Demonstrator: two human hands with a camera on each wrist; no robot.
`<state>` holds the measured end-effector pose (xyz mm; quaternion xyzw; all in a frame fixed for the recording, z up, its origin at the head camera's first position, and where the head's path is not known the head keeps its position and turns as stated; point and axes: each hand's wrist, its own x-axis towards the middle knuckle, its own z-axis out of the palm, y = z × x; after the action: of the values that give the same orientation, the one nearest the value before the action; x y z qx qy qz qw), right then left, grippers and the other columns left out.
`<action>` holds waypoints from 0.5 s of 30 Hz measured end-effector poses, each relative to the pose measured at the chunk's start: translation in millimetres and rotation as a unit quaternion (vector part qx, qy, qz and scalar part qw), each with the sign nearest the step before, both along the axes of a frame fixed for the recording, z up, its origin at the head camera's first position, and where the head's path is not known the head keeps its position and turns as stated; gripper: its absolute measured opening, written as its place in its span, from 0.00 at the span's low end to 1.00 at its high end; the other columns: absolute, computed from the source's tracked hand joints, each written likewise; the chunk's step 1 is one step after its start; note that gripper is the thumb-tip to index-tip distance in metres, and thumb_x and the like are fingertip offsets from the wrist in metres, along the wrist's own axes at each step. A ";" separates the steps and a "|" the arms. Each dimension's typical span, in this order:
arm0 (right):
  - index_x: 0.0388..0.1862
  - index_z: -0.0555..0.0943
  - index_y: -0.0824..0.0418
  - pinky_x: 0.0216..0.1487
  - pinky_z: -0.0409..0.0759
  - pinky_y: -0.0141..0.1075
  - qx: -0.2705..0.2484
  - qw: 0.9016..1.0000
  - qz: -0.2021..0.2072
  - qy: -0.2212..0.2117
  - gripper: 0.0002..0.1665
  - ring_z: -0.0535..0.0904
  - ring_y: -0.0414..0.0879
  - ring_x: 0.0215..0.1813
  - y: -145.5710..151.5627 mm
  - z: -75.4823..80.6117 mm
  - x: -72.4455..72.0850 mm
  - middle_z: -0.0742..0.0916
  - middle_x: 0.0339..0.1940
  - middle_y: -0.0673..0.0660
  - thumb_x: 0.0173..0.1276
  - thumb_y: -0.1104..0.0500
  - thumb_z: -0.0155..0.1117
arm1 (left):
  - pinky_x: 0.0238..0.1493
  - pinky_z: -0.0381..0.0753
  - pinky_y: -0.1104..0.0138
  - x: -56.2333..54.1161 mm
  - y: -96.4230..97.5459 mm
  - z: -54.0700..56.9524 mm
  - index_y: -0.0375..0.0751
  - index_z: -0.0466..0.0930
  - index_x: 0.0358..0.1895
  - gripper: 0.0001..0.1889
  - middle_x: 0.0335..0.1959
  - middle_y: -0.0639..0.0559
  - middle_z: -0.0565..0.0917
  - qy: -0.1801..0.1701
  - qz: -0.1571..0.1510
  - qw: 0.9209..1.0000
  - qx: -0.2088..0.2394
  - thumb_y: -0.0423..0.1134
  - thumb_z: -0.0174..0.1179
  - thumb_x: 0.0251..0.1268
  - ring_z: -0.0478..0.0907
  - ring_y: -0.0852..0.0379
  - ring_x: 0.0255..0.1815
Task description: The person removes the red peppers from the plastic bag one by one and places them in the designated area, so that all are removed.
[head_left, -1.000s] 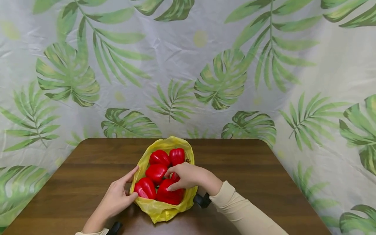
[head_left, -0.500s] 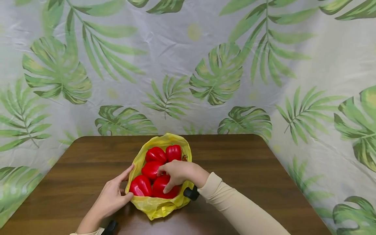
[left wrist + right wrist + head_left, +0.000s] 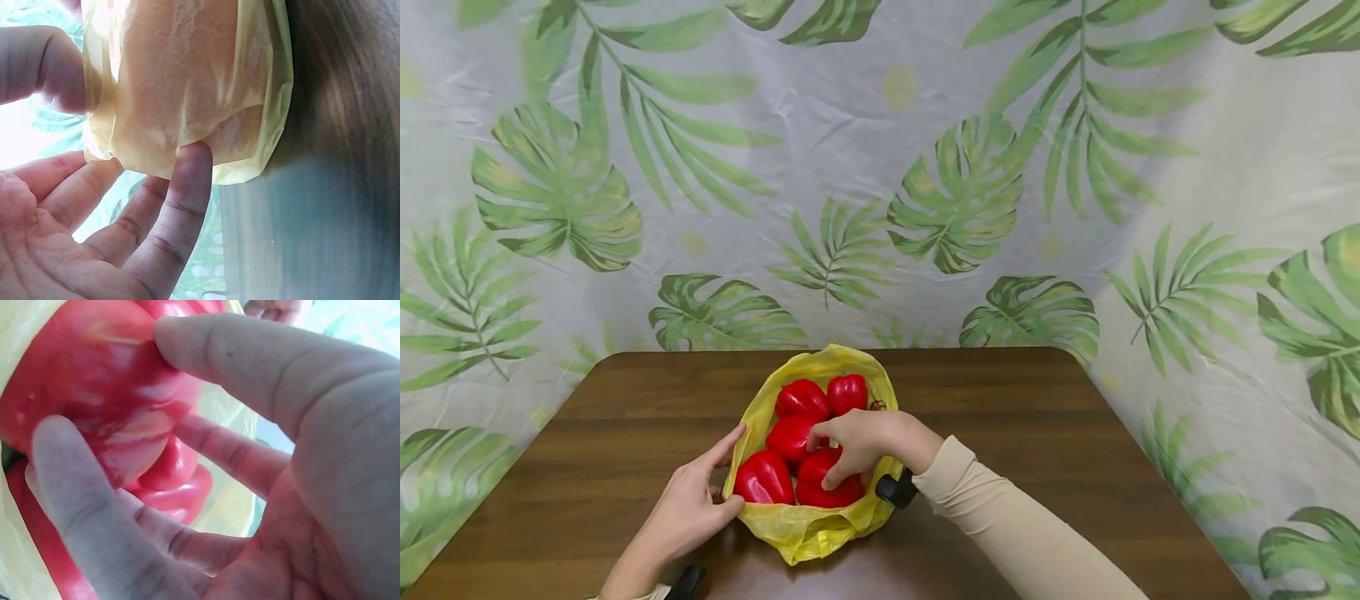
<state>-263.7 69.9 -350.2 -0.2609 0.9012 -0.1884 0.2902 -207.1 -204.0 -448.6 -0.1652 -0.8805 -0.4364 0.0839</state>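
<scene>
A yellow plastic bag (image 3: pixel 820 542) lies with its mouth facing up, holding several red bell peppers (image 3: pixel 802 400). My right hand (image 3: pixel 861 442) reaches into it from the right. Its thumb and fingers grip the nearest bell pepper (image 3: pixel 100 381), and the thumb and index fingertips press on its glossy skin. My left hand (image 3: pixel 688 500) steadies the bag from the left. In the left wrist view its fairly straight fingers (image 3: pixel 187 194) touch the outside of the thin film. Part of the gripped pepper is hidden under my right hand in the head view.
The bag stands on a dark brown wooden table (image 3: pixel 1022 433) with rounded far corners. Behind it hangs a pale cloth (image 3: pixel 850 125) printed with green leaves. A black wrist strap mount (image 3: pixel 897 490) sits at the right cuff, close to the bag's edge.
My right hand has shifted slightly left over the near bell pepper. My left hand keeps its place at the bag's side; the head view has moved a little.
</scene>
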 end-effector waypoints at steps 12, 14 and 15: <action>0.61 0.80 0.48 0.39 0.90 0.35 0.006 1.000 0.007 -0.004 0.22 0.84 0.40 0.37 5.8 1.4 -3.0 0.81 0.55 0.52 0.71 0.54 0.75 | 0.36 0.89 0.69 -1.2 -0.7 -2.7 0.41 0.68 0.82 0.47 0.58 0.37 0.89 0.018 -0.015 1.000 0.007 0.26 0.68 0.52 0.87 0.56 0.51; 0.64 0.79 0.47 0.39 0.89 0.35 -0.004 1.000 0.005 -0.008 0.25 0.86 0.42 0.35 6.7 2.3 -4.7 0.81 0.60 0.54 0.71 0.54 0.75 | 0.36 0.89 0.69 -1.0 -2.3 -2.7 0.41 0.68 0.82 0.47 0.58 0.38 0.89 0.021 -0.014 1.000 0.003 0.26 0.68 0.52 0.87 0.54 0.53; 0.66 0.78 0.47 0.38 0.89 0.35 -0.011 1.000 0.005 -0.011 0.26 0.87 0.44 0.34 7.1 2.7 -5.7 0.81 0.63 0.56 0.72 0.54 0.74 | 0.36 0.89 0.70 -1.0 -3.2 -2.5 0.42 0.68 0.82 0.47 0.57 0.39 0.89 0.022 -0.012 1.000 0.000 0.27 0.69 0.52 0.87 0.54 0.54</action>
<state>-269.5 77.0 -347.5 -0.2664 0.8945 -0.1995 0.2986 -208.0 -207.2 -451.0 -0.1850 -0.8765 -0.4335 0.0984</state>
